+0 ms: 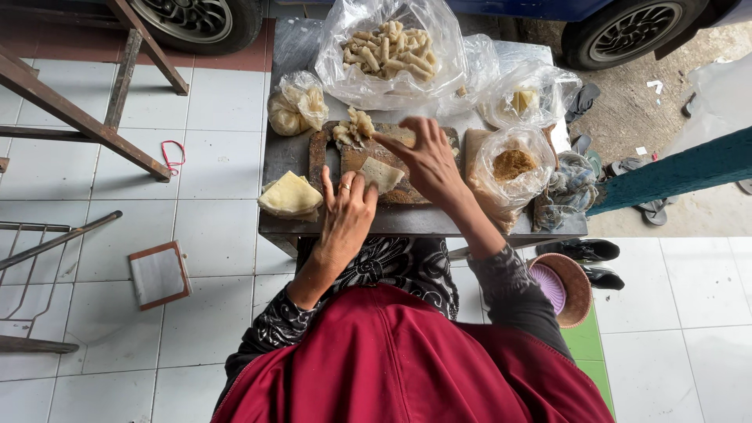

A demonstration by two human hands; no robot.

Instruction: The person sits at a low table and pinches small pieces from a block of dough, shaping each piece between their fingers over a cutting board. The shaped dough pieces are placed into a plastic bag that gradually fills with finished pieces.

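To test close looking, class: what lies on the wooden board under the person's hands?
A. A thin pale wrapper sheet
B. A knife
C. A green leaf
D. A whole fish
A: a thin pale wrapper sheet lies on the wooden board, with the left hand at its edge and the right hand above it.

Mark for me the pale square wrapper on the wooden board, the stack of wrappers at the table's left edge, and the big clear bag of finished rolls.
Pale square wrapper (381,173), head view, its bare centre.
Stack of pale wrappers (290,196), head view, top sheet.
Big clear plastic bag of rolls (389,51), head view, on the rolls inside.
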